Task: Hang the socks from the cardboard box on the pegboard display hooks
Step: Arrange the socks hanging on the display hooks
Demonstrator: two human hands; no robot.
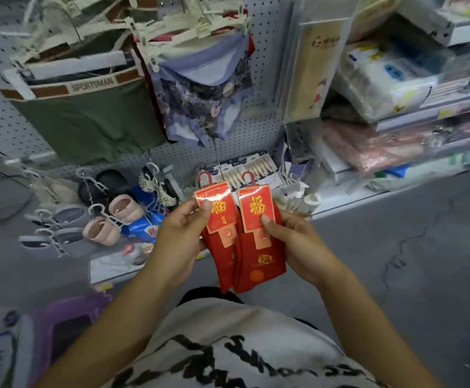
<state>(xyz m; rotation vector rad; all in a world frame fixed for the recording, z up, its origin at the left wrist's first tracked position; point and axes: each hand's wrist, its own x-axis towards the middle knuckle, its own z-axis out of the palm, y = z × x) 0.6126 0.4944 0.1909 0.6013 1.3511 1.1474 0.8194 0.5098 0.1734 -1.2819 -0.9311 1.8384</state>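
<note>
Hands (182,242) (298,245) gripping two red sock packs (245,236).

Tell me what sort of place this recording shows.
Most likely a small retail shop: a pegboard wall hung with underwear on hangers, shelves of packaged goods, and carded red socks with hang hooks.
</note>
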